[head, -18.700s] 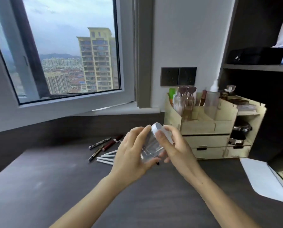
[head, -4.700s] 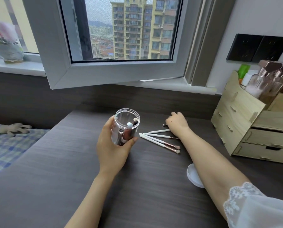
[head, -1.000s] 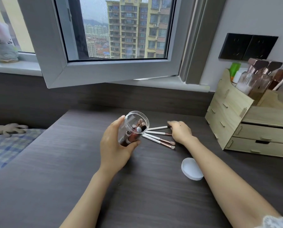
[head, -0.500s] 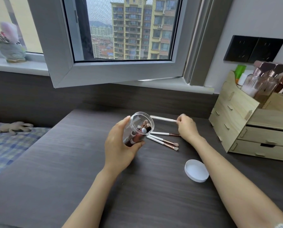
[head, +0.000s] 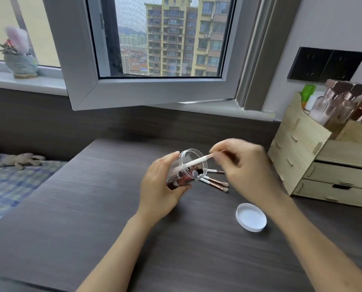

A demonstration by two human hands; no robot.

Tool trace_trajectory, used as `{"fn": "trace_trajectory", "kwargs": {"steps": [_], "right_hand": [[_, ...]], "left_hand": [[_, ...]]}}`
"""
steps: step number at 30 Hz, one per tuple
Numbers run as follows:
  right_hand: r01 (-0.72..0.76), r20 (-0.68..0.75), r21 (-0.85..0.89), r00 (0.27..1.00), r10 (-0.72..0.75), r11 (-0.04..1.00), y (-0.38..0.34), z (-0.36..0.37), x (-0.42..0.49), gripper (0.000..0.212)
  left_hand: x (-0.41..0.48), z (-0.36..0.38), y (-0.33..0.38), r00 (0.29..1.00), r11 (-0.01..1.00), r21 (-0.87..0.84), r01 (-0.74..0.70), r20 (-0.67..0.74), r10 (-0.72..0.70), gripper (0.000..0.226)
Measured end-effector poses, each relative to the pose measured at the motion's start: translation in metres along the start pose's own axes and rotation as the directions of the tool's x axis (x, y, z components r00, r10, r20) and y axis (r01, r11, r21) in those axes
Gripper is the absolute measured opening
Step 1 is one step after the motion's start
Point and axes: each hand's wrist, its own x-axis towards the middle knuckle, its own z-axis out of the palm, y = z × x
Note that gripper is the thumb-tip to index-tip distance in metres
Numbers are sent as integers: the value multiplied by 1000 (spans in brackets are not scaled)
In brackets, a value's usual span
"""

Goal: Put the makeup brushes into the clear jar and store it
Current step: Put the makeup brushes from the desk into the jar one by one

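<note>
The right hand [head: 244,165], blurred, pinches a thin white brush [head: 193,162] whose handle end sits inside the mouth of the clear round jar [head: 187,168]. The left hand [head: 161,186] wraps the tilted jar above the dark wood-grain desk [head: 91,207]. 3 brushes [head: 214,181] lie just behind it; the round white lid [head: 251,217] rests nearby.

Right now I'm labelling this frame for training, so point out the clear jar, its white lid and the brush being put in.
clear jar [head: 193,158], head view, on its open rim.
white lid [head: 251,217], head view, on its centre.
brush [head: 193,163], head view, on its white handle.
</note>
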Motion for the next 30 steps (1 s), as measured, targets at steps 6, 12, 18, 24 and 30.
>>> {"fn": "trace_trajectory", "kwargs": {"steps": [6, 12, 18, 24, 30], "right_hand": [[227, 262, -136, 947, -186, 964, 3, 41, -5, 22], [-7, 312, 167, 949, -46, 986, 13, 23, 1, 29], [-334, 127, -251, 919, 373, 909, 104, 32, 12, 27], [-75, 368, -667, 831, 416, 741, 152, 66, 4, 30], [-196, 219, -583, 897, 385, 788, 155, 69, 3, 17]], "left_hand": [[-1, 1, -1, 998, 998, 12, -56, 42, 56, 81], [0, 0, -2, 998, 999, 2, -46, 32, 46, 83], [1, -1, -7, 991, 991, -67, 118, -53, -122, 84], [2, -2, -10, 976, 973, -116, 198, -74, -207, 83], [3, -3, -9, 974, 972, -117, 204, -72, -213, 82]]}}
